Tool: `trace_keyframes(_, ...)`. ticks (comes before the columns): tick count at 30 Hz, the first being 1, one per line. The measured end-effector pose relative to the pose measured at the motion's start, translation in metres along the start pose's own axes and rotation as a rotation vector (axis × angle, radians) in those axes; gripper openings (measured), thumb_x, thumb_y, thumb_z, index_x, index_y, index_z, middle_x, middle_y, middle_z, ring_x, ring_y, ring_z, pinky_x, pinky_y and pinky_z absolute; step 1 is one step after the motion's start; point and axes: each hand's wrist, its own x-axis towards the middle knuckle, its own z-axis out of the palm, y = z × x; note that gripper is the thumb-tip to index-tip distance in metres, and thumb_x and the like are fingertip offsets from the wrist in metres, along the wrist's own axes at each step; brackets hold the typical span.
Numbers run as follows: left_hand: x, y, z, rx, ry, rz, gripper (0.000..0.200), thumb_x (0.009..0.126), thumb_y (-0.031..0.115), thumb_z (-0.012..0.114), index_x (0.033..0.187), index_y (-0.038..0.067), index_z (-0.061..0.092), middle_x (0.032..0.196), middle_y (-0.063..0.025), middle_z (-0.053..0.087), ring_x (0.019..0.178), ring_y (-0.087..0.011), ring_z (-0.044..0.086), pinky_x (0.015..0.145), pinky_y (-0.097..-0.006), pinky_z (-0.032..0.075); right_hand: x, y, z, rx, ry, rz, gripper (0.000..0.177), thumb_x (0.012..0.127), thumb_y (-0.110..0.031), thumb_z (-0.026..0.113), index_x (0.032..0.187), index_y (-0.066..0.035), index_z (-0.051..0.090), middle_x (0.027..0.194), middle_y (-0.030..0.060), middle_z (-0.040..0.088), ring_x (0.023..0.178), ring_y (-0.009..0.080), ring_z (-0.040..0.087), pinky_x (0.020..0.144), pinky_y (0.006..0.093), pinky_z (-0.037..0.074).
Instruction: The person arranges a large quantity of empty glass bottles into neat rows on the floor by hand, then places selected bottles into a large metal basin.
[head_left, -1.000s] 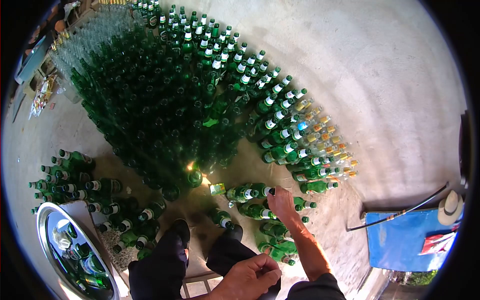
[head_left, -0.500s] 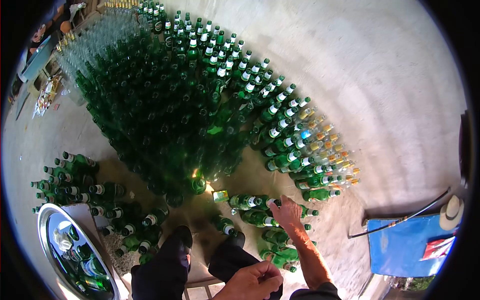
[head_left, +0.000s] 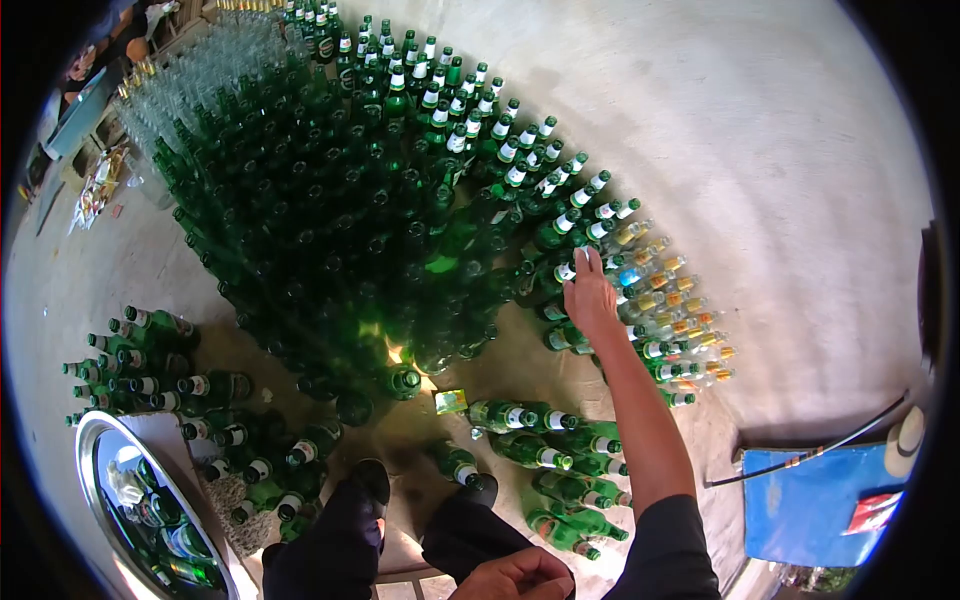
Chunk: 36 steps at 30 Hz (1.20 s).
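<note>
My right hand (head_left: 590, 292) reaches far out over the right-hand rows of green bottles with white neck labels. Its fingers close round the neck of one of these bottles (head_left: 566, 271). Near the bottom edge, my left hand (head_left: 518, 578) rests in front of my lap with its fingers curled; whether it holds anything is hidden. Between my right arm and my feet stand several labelled green bottles (head_left: 540, 452). Beside them on the floor lies a small yellow-green packet (head_left: 451, 401).
Unlabelled dark green bottles (head_left: 310, 200) fill the middle. Clear bottles (head_left: 655, 280) stand at the right. At lower left are a metal basin (head_left: 88, 470) with bottles and a bottle group (head_left: 150, 350). A blue board (head_left: 800, 510) lies lower right. Part of a person shows upper left.
My right hand has moved forward, from the near bottles to the farther rows at the right. My left hand has shifted slightly down and right.
</note>
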Motion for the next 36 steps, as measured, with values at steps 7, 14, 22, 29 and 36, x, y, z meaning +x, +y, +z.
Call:
trace_keyframes(7, -0.002, 0.001, -0.005, -0.115, 0.001, 0.022, 0.007, 0.096, 0.011, 0.062, 0.096, 0.004, 0.061, 0.080, -0.0010, 0.062, 0.067, -0.0064, 0.055, 0.061, -0.0221, 0.047, 0.020, 0.007, 0.042, -0.140, -0.108, 0.104, 0.026, 0.089, -0.002, 0.054, 0.115, 0.000, 0.055, 0.125, 0.0265, 0.053, 0.100, 0.0445, 0.064, 0.084, 0.0513, 0.055)
trace_keyframes(14, -0.002, 0.003, -0.007, -0.052, 0.020, 0.038, 0.007, 0.096, 0.010, 0.061, 0.094, 0.004, 0.061, 0.079, -0.0013, 0.062, 0.066, -0.0067, 0.055, 0.061, -0.0221, 0.047, -0.009, 0.001, 0.050, -0.194, -0.219, 0.059, 0.015, 0.090, -0.003, 0.054, 0.104, 0.001, 0.059, 0.108, 0.0280, 0.060, 0.092, 0.0429, 0.068, 0.079, 0.0491, 0.057)
trace_keyframes(22, -0.004, 0.001, -0.008, -0.053, 0.067, 0.097, 0.010, 0.096, 0.013, 0.063, 0.094, 0.004, 0.061, 0.076, -0.0014, 0.063, 0.063, -0.0072, 0.055, 0.058, -0.0222, 0.046, -0.070, -0.001, 0.029, -0.134, -0.302, 0.056, 0.013, 0.087, -0.005, 0.057, 0.099, 0.002, 0.059, 0.100, 0.0276, 0.063, 0.090, 0.0443, 0.067, 0.079, 0.0519, 0.055)
trace_keyframes(29, -0.004, -0.005, -0.008, -0.076, 0.031, 0.139, 0.011, 0.096, 0.015, 0.064, 0.096, 0.004, 0.061, 0.075, -0.0021, 0.062, 0.060, -0.0078, 0.054, 0.055, -0.0220, 0.043, -0.119, 0.002, 0.021, -0.076, -0.303, -0.021, 0.016, 0.085, -0.010, 0.065, 0.093, 0.003, 0.060, 0.094, 0.0282, 0.064, 0.087, 0.0460, 0.065, 0.076, 0.0538, 0.054)
trace_keyframes(36, -0.010, 0.003, -0.006, -0.044, -0.007, 0.174, 0.021, 0.094, 0.023, 0.062, 0.097, 0.002, 0.061, 0.080, -0.0021, 0.060, 0.069, -0.0088, 0.055, 0.061, -0.0243, 0.046, -0.136, -0.014, 0.000, -0.077, -0.350, -0.108, 0.019, 0.077, -0.012, 0.068, 0.089, 0.002, 0.064, 0.078, 0.0250, 0.066, 0.081, 0.0455, 0.066, 0.074, 0.0540, 0.053)
